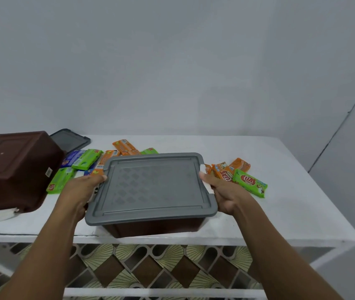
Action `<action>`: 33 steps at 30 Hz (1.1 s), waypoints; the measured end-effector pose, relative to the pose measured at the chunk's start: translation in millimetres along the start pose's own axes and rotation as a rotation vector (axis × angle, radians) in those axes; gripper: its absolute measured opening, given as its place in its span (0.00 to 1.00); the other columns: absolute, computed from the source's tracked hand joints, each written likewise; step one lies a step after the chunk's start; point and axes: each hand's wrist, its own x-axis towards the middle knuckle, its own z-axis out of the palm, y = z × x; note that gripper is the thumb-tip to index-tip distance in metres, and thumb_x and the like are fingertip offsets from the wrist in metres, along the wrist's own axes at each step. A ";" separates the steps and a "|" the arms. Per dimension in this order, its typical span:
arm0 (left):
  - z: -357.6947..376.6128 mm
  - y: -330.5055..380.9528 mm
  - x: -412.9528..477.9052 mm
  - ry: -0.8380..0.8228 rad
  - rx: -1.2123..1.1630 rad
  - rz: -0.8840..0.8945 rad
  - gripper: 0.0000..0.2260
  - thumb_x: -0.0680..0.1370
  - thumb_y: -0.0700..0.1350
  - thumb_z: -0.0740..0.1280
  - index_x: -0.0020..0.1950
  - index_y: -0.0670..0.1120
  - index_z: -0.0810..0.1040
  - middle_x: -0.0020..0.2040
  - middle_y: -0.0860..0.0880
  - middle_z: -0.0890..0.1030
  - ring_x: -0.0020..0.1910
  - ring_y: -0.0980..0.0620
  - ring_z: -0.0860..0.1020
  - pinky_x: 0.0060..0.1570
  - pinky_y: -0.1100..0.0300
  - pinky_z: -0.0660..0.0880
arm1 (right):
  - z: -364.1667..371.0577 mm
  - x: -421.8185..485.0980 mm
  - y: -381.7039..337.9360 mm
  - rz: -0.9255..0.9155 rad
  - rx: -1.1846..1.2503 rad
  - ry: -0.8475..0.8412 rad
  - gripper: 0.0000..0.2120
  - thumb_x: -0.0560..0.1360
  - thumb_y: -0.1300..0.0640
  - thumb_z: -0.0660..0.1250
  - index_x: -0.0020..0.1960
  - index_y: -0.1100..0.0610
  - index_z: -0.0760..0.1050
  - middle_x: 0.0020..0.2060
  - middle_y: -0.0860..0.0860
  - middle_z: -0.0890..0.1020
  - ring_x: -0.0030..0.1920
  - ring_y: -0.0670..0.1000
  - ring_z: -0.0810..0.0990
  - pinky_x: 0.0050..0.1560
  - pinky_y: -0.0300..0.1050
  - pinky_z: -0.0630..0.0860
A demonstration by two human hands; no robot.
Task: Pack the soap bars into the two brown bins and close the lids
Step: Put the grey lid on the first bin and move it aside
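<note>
- Left hand (pixel 83 191) clamps the left end of the lidded bin (pixel 150 228), thumb on the rim of the grey lid (pixel 152 185), fingers curled out of sight underneath.
- Right hand (pixel 224 192) mirrors it at the other end, thumb pressed beside the white latch (pixel 207 178), fingers tucked below the rim.
- Between the two hands the bin is level, lid seated. It looks like stiff, smooth plastic and probably light, so I'd hold it under the rim at both ends; the latches look like the spots to pry.
- The bin sits at the table's (pixel 280 213) near edge. Whether it rests there or hangs just above, I cannot tell; that edge is the one to watch.
- Just beyond the right hand lies a small heap of soap bars, a green bar (pixel 250 185) nearest; more soap bars (pixel 85 159) are scattered past the left hand, none packed yet.
- Outside the left hand the second brown bin (pixel 14 169) lies tipped, base toward us, its loose lid (pixel 70 140) flat behind it.
- Open tabletop stretches away past the right hand, which is the best room for setting down; the wall (pixel 172 61) closes off the far side.
</note>
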 end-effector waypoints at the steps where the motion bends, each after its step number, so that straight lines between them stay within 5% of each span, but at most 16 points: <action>1: -0.5 -0.4 0.4 -0.002 -0.003 -0.001 0.13 0.71 0.47 0.78 0.51 0.42 0.84 0.49 0.39 0.86 0.46 0.36 0.85 0.44 0.33 0.82 | 2.1 0.9 -0.8 -0.002 -0.033 0.016 0.21 0.69 0.58 0.79 0.59 0.61 0.81 0.54 0.59 0.86 0.53 0.62 0.86 0.50 0.65 0.82; 12: 1.7 1.8 -11.0 -0.014 -0.066 0.022 0.07 0.75 0.45 0.76 0.47 0.42 0.83 0.37 0.44 0.86 0.28 0.46 0.85 0.23 0.54 0.78 | 13.8 3.6 -2.5 -0.100 -0.269 0.151 0.20 0.71 0.58 0.79 0.59 0.64 0.79 0.46 0.59 0.87 0.47 0.62 0.87 0.50 0.65 0.83; 16: -2.6 -5.8 -18.7 -0.104 -0.182 -0.073 0.16 0.76 0.53 0.76 0.55 0.43 0.84 0.45 0.40 0.88 0.41 0.40 0.87 0.37 0.46 0.83 | 13.9 4.1 -0.3 -0.112 -0.237 0.141 0.17 0.72 0.58 0.78 0.57 0.64 0.80 0.45 0.59 0.88 0.45 0.61 0.87 0.41 0.59 0.84; 20: -9.2 -20.0 -25.1 -0.231 -0.444 -0.285 0.20 0.77 0.62 0.71 0.54 0.46 0.87 0.56 0.38 0.86 0.52 0.38 0.86 0.50 0.38 0.82 | 11.7 7.6 1.6 -0.118 -0.228 0.120 0.17 0.72 0.58 0.77 0.57 0.63 0.80 0.46 0.59 0.87 0.46 0.62 0.87 0.43 0.60 0.84; 25: -10.5 -19.0 -28.7 -0.324 -0.543 -0.332 0.17 0.77 0.54 0.73 0.59 0.43 0.85 0.65 0.37 0.81 0.59 0.38 0.82 0.56 0.37 0.80 | 7.2 11.5 3.0 -0.128 -0.220 0.121 0.18 0.71 0.58 0.78 0.58 0.63 0.80 0.47 0.60 0.87 0.46 0.63 0.87 0.43 0.61 0.83; 33: -8.5 -16.3 -24.3 -0.324 -0.481 -0.307 0.22 0.73 0.57 0.77 0.61 0.44 0.84 0.60 0.37 0.84 0.57 0.36 0.84 0.53 0.35 0.81 | 7.4 14.0 2.8 -0.117 -0.238 0.127 0.19 0.71 0.57 0.79 0.58 0.63 0.80 0.49 0.60 0.87 0.47 0.64 0.87 0.44 0.64 0.83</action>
